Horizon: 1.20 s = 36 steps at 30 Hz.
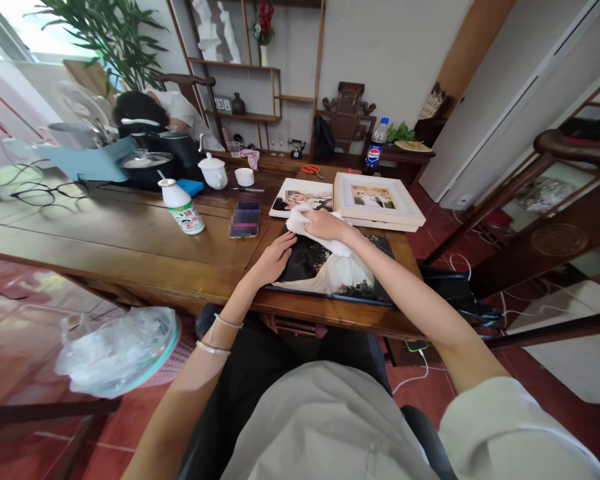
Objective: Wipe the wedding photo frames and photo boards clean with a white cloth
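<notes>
In front of me on the wooden table lies a large dark photo panel [325,270] showing a pale gown. My right hand [325,223] grips a white cloth [299,220] and presses it near the panel's far edge. Flat at the panel's left edge rests my left hand [275,257], its fingers stretched out and holding nothing. Just beyond, an open white photo album [305,197] lies beside a white box frame [380,200] with a small picture in it. My right forearm hides part of the panel.
Left of the panel are a phone [245,220] and a white drink bottle [181,207] with a straw. Farther back stand a white teapot [213,172], a cup [245,177], orange-handled scissors [311,169] and a cola bottle [376,147]. A bag-lined bin [170,360] stands below left. Another person [180,110] leans at the table's far side.
</notes>
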{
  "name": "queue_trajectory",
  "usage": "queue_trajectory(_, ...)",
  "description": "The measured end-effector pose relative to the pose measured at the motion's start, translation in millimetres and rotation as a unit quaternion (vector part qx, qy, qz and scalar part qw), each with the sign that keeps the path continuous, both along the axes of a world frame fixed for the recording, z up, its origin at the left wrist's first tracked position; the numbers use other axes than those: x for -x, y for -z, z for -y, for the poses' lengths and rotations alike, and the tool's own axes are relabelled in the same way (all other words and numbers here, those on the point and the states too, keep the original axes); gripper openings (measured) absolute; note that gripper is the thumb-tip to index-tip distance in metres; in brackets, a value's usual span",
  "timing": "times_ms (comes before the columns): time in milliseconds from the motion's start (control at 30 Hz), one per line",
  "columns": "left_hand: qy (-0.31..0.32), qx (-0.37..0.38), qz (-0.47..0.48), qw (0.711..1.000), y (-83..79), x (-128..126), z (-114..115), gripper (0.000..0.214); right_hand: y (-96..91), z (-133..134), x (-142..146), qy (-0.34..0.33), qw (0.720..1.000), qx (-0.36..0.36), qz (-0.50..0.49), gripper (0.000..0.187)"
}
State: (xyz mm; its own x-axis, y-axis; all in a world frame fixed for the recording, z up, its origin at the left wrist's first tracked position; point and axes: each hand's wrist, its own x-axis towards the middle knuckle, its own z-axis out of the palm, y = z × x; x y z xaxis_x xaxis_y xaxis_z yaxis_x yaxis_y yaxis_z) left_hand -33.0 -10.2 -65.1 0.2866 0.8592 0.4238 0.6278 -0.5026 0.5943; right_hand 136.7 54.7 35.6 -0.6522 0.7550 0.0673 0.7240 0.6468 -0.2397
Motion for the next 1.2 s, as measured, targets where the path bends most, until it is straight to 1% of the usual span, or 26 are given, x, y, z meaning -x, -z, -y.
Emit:
queue_trajectory(133,0.004,-0.005,0.0,1.0,0.2,0.2,-0.9,0.045,-3.6,1.0,-30.0,0.022,1.0,0.001,0.013,0.034)
queue_trajectory(200,0.006,-0.007,0.001,1.0,0.2,0.2,-1.1,0.045,-2.7,4.4,-38.8,0.03,0.999,-0.002,0.012,0.032)
queue_trajectory(267,0.006,-0.005,0.003,1.0,0.3,0.2,-1.2,0.045,0.1,10.9,-39.7,0.029,0.999,-0.013,0.007,0.031)
queue_trajectory(333,0.003,-0.002,0.008,1.0,0.5,0.1,-1.4,0.045,4.5,21.9,-33.9,0.019,0.999,-0.03,0.008,0.033)
queue_trajectory(433,0.009,-0.004,0.016,1.0,0.6,0.2,-2.2,0.042,11.7,52.3,-20.5,0.002,0.997,-0.068,0.041,0.038)
queue_trajectory(567,0.031,-0.006,0.025,0.999,1.1,2.0,-3.2,0.04,17.2,117.7,-10.6,-0.042,0.989,-0.117,0.08,0.038)
queue_trajectory(633,0.03,-0.007,0.029,0.999,1.5,3.4,-2.9,0.041,17.2,148.7,-10.9,-0.075,0.987,-0.113,0.085,0.033)
queue_trajectory(667,0.03,-0.008,0.032,0.999,1.6,4.0,-2.6,0.042,16.9,160.0,-11.9,-0.09,0.986,-0.108,0.086,0.031)
queue_trajectory(733,0.033,-0.011,0.034,0.999,1.6,4.7,-1.9,0.043,16.6,170.0,-14.9,-0.111,0.986,-0.098,0.082,0.028)
queue_trajectory(767,0.033,-0.01,0.033,0.999,1.3,4.6,-1.6,0.044,16.9,168.2,-16.6,-0.115,0.986,-0.095,0.077,0.029)
queue_trajectory(833,0.03,-0.005,0.03,0.999,0.6,3.4,-1.2,0.042,18.9,152.0,-20.1,-0.106,0.988,-0.091,0.067,0.033)
queue_trajectory(1000,0.014,-0.001,0.022,1.0,0.4,-0.3,-1.8,0.041,28.4,77.9,-27.6,-0.039,0.991,-0.108,0.067,0.043)
queue_trajectory(1067,0.009,0.002,0.017,1.0,1.1,-0.4,-1.9,0.042,30.7,53.6,-29.4,-0.021,0.99,-0.117,0.07,0.044)
queue_trajectory(1133,0.004,0.003,0.013,1.0,1.7,-0.2,-1.7,0.044,31.0,39.9,-30.1,-0.019,0.99,-0.12,0.073,0.044)
queue_trajectory(1200,0.002,0.002,0.01,1.0,1.9,-0.1,-1.5,0.045,30.2,39.2,-30.0,-0.019,0.99,-0.118,0.079,0.044)
